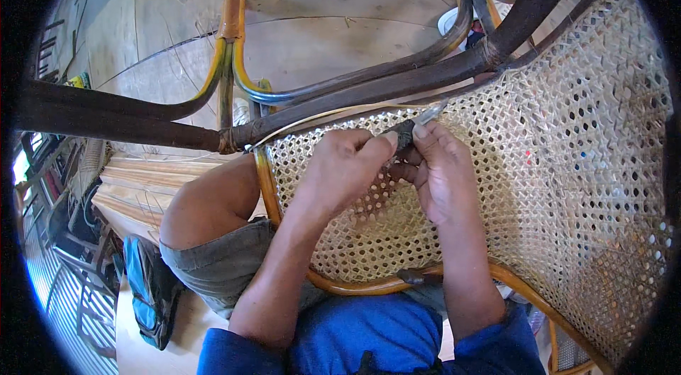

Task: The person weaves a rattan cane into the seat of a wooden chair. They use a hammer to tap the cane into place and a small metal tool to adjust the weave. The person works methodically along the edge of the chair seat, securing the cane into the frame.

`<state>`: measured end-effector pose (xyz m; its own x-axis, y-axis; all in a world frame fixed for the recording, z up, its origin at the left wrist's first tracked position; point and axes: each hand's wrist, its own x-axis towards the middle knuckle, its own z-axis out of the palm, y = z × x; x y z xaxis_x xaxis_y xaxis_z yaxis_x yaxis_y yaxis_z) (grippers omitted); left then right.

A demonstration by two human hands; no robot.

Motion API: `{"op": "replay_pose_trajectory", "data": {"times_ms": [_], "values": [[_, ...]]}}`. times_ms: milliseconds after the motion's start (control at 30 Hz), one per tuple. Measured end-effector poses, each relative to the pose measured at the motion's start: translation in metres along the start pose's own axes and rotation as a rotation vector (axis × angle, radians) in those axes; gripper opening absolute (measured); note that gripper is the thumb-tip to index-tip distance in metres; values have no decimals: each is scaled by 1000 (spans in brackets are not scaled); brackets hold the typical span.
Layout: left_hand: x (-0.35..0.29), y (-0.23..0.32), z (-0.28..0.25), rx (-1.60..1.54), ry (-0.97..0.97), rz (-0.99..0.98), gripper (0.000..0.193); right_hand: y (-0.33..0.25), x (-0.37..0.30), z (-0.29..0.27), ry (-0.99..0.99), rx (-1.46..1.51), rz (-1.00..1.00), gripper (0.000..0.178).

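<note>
A rattan chair frame with a woven cane panel lies across my lap. Over the panel, near its far edge, both hands meet on a small tool with a dark wrapped handle and a short, flat metal tip pointing away to the right. My left hand is closed round the handle's left part. The fingers of my right hand pinch it close to the metal. Whether the tip touches the cane is unclear. A thin pale cane strip runs along the far edge, left of the tool.
A dark stub-shaped thing rests on the near rail. Pale wooden slats and a teal and black backpack are at the left. Beyond the frame, a white round container stands on the board floor. My bare knee is beside the panel.
</note>
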<state>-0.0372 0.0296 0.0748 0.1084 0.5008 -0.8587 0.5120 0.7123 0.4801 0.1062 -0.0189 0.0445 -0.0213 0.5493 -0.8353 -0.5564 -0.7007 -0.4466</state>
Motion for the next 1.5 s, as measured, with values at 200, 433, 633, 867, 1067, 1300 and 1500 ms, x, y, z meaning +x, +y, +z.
{"op": "replay_pose_trajectory", "data": {"times_ms": [200,433,633,867,1067,1300,1500], "values": [[-3,4,1,20,4,-37,40,0,-1,0,8,5,-12,19],[0,3,1,2,5,35,40,-2,-2,1,-19,35,-3,21],[1,10,-3,53,15,51,39,1,-1,0,-46,54,-29,22],[7,1,-1,14,1,73,38,3,1,1,12,-6,-55,26],[9,6,8,-82,19,53,37,2,0,1,11,-9,-49,26],[-25,3,28,213,49,219,49,-1,2,-5,31,-129,-181,26],[-34,-18,81,262,164,465,38,-25,-12,-2,371,-32,-663,21]]}}
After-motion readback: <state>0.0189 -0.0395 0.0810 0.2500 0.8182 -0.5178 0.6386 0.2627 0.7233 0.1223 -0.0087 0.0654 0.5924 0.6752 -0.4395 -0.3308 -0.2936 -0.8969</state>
